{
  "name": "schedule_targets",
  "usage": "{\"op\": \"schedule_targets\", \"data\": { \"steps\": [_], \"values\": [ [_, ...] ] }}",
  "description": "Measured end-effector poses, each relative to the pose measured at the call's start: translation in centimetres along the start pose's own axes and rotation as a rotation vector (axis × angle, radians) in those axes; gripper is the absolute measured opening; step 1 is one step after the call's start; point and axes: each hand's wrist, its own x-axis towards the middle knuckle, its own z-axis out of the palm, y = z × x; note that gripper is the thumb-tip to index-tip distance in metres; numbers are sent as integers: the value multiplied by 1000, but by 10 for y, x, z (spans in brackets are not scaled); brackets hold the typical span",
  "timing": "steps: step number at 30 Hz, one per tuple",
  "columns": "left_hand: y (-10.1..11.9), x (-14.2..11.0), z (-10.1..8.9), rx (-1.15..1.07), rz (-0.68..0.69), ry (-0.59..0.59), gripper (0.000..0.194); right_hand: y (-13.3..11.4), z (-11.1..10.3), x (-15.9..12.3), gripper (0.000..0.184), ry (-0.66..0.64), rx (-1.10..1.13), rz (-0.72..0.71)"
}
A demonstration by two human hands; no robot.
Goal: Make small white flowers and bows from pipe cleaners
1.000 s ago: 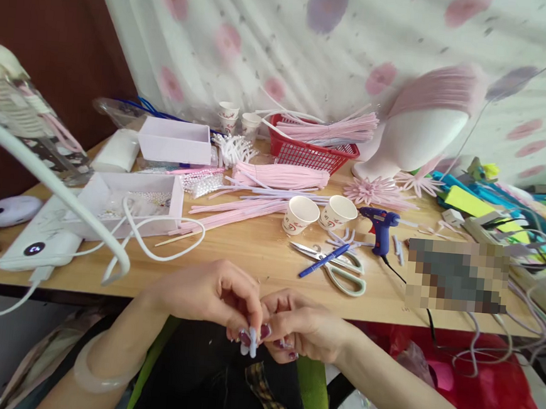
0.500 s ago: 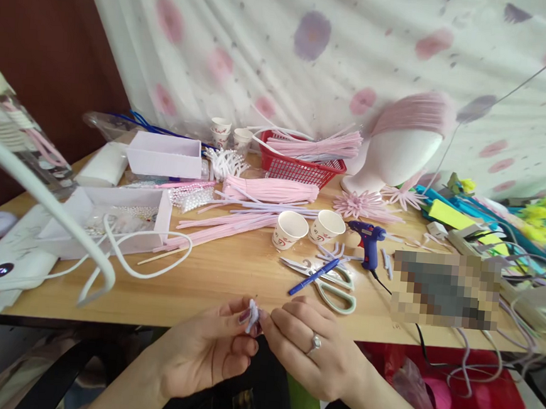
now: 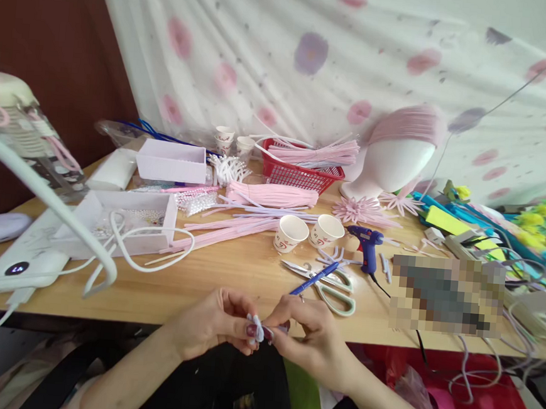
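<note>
In front of the table's edge, my left hand point(image 3: 226, 324) pinches a small bent piece of pale lilac pipe cleaner point(image 3: 258, 328) between thumb and fingers. From the other side, my right hand point(image 3: 312, 333) has its thumb and forefinger closed on the same piece. Fingertips cover much of it, so its full shape is hidden. Just beyond the right hand lie scissors point(image 3: 336, 301) with pale handles and a blue pen point(image 3: 313, 278) across them. Short lilac pipe cleaner pieces point(image 3: 337, 257) lie behind the scissors.
Two paper cups point(image 3: 291, 234) and a blue glue gun point(image 3: 368, 246) stand past the scissors. Pink pipe cleaners point(image 3: 271, 195) lie before a red basket point(image 3: 303, 175). A foam head point(image 3: 394, 157) is behind. A white cable point(image 3: 154, 269) loops over a box point(image 3: 109, 248) at left.
My right hand has turned, its thumb now showing against the lilac piece. My left fingers have closed in more around it. The view has shifted slightly.
</note>
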Motion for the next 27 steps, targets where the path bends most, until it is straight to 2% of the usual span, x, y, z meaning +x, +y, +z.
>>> {"op": "schedule_targets", "data": {
  "steps": [6, 7, 10, 12, 13, 14, 16, 18, 19, 21, 24, 27],
  "values": [
    [36, 3, -6, 333, 2, -136, 21, 9, -1, 7, 29, -147, 551, 557],
    [43, 3, -5, 421, 18, -154, 18, 11, 0, 10, 33, -174, 602, 626],
    [63, 2, -2, 873, 142, -301, 10, 14, 4, 17, 40, -208, 720, 813],
    [73, 2, 1, 1052, 207, -401, 9, 16, 5, 20, 42, -214, 792, 905],
    [75, 1, 2, 1113, 251, -410, 10, 16, 6, 21, 43, -209, 820, 932],
    [76, 0, 3, 1155, 304, -386, 11, 16, 5, 21, 43, -196, 834, 933],
    [71, -4, 4, 1172, 434, -232, 12, 16, 2, 20, 41, -143, 806, 850],
    [60, -7, 3, 1074, 545, -20, 6, 14, -2, 18, 36, -74, 700, 675],
    [53, -7, 2, 994, 587, 80, 16, 13, -3, 17, 33, -42, 619, 573],
    [43, -8, 0, 914, 615, 178, 27, 12, -6, 14, 27, 14, 430, 384],
    [38, -7, 0, 971, 674, 163, 11, 11, -6, 12, 19, 60, 173, 156],
    [40, -5, 2, 982, 730, 80, 6, 9, -8, 12, 13, 46, 43, 64]
  ]
}}
